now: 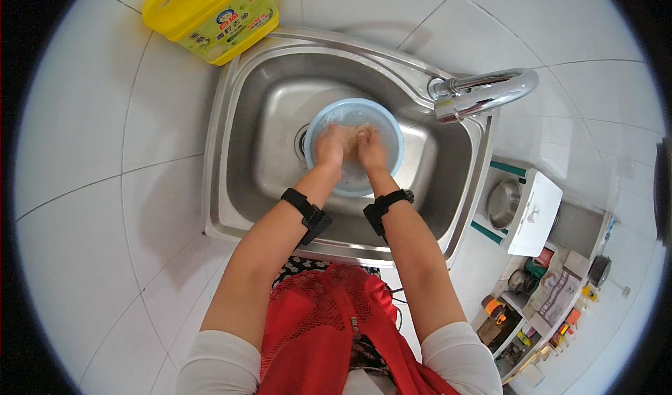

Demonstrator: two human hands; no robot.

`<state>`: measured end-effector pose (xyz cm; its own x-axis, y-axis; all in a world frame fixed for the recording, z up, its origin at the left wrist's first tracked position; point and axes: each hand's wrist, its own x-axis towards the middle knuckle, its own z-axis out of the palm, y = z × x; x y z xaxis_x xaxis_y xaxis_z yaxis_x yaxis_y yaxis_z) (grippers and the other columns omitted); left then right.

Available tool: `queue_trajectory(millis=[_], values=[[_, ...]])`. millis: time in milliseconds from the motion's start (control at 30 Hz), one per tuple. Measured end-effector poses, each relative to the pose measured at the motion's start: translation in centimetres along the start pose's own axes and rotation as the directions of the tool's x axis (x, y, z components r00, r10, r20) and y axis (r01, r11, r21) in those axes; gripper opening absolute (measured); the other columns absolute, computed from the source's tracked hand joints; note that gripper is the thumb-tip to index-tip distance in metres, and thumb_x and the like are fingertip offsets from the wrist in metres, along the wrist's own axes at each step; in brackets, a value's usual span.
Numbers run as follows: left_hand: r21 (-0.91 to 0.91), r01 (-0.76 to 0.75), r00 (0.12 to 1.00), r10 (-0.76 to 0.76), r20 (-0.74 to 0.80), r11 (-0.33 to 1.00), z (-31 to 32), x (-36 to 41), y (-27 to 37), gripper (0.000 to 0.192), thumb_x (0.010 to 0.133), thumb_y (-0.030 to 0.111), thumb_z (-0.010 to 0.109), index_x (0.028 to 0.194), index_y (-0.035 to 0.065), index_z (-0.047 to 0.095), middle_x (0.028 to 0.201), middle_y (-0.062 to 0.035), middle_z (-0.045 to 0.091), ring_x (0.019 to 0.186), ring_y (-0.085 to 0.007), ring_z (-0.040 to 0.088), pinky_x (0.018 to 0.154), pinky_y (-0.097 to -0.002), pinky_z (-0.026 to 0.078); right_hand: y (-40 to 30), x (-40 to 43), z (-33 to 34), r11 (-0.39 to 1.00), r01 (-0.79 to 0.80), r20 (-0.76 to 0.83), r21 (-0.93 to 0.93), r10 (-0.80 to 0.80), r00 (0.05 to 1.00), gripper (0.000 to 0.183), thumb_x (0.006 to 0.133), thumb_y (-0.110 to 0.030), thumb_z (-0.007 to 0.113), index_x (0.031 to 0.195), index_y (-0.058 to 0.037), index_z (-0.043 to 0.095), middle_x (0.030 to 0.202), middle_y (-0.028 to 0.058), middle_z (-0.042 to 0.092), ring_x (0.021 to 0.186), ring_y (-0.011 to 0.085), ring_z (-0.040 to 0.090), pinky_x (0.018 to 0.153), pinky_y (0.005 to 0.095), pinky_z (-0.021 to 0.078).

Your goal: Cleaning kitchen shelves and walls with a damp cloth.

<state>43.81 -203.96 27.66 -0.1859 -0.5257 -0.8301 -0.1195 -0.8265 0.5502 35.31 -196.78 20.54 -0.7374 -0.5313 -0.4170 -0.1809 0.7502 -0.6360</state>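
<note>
A light-blue plastic basin (397, 156) of cloudy, bubbly water stands inside the stainless-steel sink (273, 101). Both of my hands are in the basin, close together and blurred by motion. My left hand (329, 145) is on the basin's left side, with its fingers turned inward. Opposite it, my right hand (371, 151) has its fingers curled. Something tan-brown (354, 142) shows between them, too blurred to name or to tell whether it is gripped. The basin partly covers the drain (301, 143) at its left. Black straps with small boxes circle both forearms.
A chrome faucet (488, 93) rises at the sink's back right corner. A yellow detergent jug (220, 22) stands at the back left, against the tiled wall (73, 111). Beyond the sink's right edge are a white stool (533, 214), a metal bowl (504, 204) and a cluttered shelf (551, 300).
</note>
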Motion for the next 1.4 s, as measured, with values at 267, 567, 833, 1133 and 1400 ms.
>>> queue_trajectory(millis=[267, 567, 833, 1133, 1400], values=[[-0.025, 0.196, 0.980, -0.196, 0.012, 0.980, -0.5, 1.2, -0.3, 0.052, 0.096, 0.043, 0.041, 0.131, 0.0055, 0.046, 0.136, -0.0114, 0.046, 0.124, -0.0277, 0.042, 0.102, -0.0427, 0.033, -1.1, -0.1, -0.5, 0.998, -0.046, -0.041, 0.033, 0.047, 0.998, 0.030, 0.089, -0.028, 0.057, 0.101, -0.0018, 0.062, 0.097, 0.0171, 0.067, 0.090, 0.0341, 0.063, 0.079, 0.0405, 0.0484], [-0.432, 0.253, 0.949, -0.137, 0.283, 0.865, -1.7, 5.2, -3.6, 0.029, 0.095, 0.036, 0.043, 0.099, 0.0102, 0.056, 0.102, -0.0086, 0.060, 0.094, -0.0254, 0.058, 0.080, -0.0417, 0.049, -7.9, -5.8, -3.9, 0.837, 0.095, 0.199, 0.539, -0.236, 0.951, 0.036, 0.088, -0.030, 0.061, 0.062, -0.0064, 0.058, 0.055, -0.0003, 0.053, 0.053, 0.0083, 0.045, 0.052, 0.0265, 0.0387], [-0.479, 0.364, 0.908, -0.189, 0.375, 0.799, 0.7, 1.6, -2.0, 0.027, 0.094, 0.034, 0.045, 0.097, 0.0094, 0.055, 0.094, -0.0071, 0.059, 0.083, -0.0220, 0.059, 0.069, -0.0364, 0.049, -6.9, -3.9, -2.5, 0.902, 0.423, -0.132, -0.089, -0.432, 0.892, 0.037, 0.088, -0.033, 0.055, 0.072, 0.0003, 0.064, 0.065, 0.0204, 0.061, 0.058, 0.0371, 0.059, 0.057, 0.0432, 0.0467], [-0.238, 0.098, 0.995, -0.103, -0.006, 0.966, -0.4, 2.4, -2.3, 0.030, 0.097, 0.035, 0.045, 0.105, 0.0083, 0.056, 0.099, -0.0046, 0.060, 0.087, -0.0195, 0.061, 0.071, -0.0380, 0.051, -1.6, 0.1, -0.9, 0.999, 0.040, -0.061, 0.034, -0.038, 0.997, 0.041, 0.090, -0.037, 0.048, 0.090, -0.0014, 0.068, 0.093, 0.0265, 0.064, 0.090, 0.0432, 0.061, 0.081, 0.0476, 0.0463], [-0.115, 0.008, 0.999, -0.014, -0.052, 0.993, -0.7, 2.2, -1.4, 0.031, 0.094, 0.033, 0.045, 0.101, 0.0041, 0.054, 0.072, -0.0077, 0.055, 0.063, -0.0183, 0.051, 0.062, -0.0342, 0.041, 0.5, 0.6, -0.1, 0.997, 0.041, 0.259, -0.068, -0.022, 0.966, 0.040, 0.087, -0.035, 0.057, 0.108, -0.0012, 0.060, 0.098, 0.0283, 0.063, 0.094, 0.0421, 0.060, 0.083, 0.0438, 0.0466]])
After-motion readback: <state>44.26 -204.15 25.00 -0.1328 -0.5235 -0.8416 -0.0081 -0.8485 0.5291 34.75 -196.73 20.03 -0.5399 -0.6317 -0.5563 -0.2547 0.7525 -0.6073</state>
